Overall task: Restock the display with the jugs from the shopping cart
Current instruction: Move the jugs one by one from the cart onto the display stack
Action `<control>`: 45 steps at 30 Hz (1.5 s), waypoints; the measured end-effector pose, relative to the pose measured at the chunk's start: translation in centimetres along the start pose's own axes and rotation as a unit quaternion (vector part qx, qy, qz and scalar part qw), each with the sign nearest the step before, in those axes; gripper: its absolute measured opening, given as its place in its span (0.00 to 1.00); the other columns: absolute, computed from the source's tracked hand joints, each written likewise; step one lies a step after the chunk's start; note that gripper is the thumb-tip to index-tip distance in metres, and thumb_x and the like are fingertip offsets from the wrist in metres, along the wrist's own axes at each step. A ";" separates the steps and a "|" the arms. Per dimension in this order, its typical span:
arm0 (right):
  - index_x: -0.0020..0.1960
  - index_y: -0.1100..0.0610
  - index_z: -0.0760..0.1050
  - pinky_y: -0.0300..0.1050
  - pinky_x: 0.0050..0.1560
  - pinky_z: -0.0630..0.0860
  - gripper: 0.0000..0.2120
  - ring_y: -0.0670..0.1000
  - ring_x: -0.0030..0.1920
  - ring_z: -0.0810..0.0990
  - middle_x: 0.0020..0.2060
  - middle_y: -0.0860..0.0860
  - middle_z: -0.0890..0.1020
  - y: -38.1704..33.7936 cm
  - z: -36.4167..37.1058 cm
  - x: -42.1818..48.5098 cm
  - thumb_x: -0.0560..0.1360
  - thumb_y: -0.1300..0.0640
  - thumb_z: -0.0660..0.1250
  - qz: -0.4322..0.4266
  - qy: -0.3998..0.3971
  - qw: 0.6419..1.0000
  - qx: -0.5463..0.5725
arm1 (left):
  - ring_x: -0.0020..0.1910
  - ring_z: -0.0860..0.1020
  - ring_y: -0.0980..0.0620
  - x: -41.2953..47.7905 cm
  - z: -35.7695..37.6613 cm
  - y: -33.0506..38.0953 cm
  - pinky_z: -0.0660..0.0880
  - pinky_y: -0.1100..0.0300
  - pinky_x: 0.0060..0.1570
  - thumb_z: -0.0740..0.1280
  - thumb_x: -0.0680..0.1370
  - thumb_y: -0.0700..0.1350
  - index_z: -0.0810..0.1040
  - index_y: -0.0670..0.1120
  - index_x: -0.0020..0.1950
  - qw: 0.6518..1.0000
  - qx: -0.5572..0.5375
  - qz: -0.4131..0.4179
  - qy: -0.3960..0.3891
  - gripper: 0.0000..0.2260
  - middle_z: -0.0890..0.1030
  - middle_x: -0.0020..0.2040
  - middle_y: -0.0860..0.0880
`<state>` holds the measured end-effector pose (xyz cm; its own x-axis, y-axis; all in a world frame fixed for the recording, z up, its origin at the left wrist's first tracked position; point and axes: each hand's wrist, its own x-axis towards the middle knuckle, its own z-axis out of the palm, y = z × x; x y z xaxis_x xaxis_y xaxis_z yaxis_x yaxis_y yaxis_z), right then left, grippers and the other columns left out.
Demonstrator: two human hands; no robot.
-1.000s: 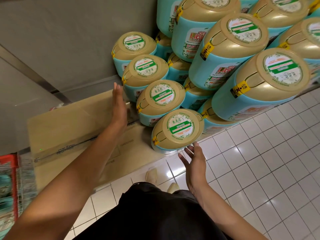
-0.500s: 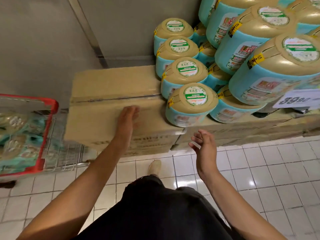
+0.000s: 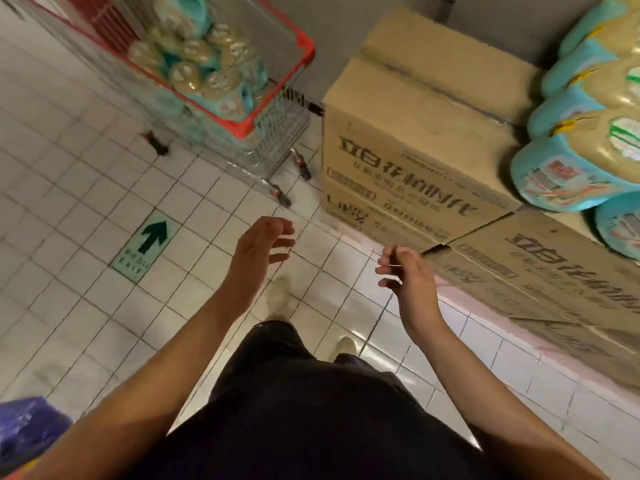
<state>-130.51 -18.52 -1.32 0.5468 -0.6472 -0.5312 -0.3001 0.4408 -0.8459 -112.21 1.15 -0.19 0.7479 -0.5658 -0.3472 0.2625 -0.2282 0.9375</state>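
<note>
A wire shopping cart (image 3: 277, 112) with a red rim stands at the top left, holding several teal jugs with gold caps (image 3: 194, 74). More of the same jugs (image 3: 581, 157) are stacked at the right edge on brown cardboard boxes (image 3: 415, 140). My left hand (image 3: 263, 244) hangs over the tiled floor below the cart, fingers loosely curled, holding nothing. My right hand (image 3: 405, 275) is beside the lower boxes, fingers relaxed and empty. Both hands are apart from the jugs and the cart.
White floor tiles (image 3: 86, 174) carry a green exit arrow sticker (image 3: 145, 247). A grey wall (image 3: 346, 19) runs behind the cart and boxes. My feet (image 3: 280, 296) and dark clothing fill the lower middle. A purple object (image 3: 24, 427) lies at the bottom left.
My view has swung left from the jug stack toward the cart. My left hand has come off the cardboard box and both hands now hang over the floor.
</note>
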 end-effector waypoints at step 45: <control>0.51 0.59 0.80 0.44 0.41 0.78 0.14 0.52 0.41 0.82 0.41 0.54 0.83 -18.2 81.7 35.1 0.87 0.54 0.59 0.010 -0.216 0.968 -0.126 | 0.52 0.84 0.43 42.9 -65.6 15.1 0.81 0.49 0.52 0.59 0.87 0.42 0.80 0.42 0.60 0.980 -0.025 -0.095 0.175 0.11 0.85 0.54 0.44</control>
<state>-42.00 1.54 -0.81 0.7986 -0.2959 -0.5241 -0.4647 0.2502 -0.8494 -36.17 25.38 0.55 0.8436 -0.2091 -0.4946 0.4400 -0.2587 0.8599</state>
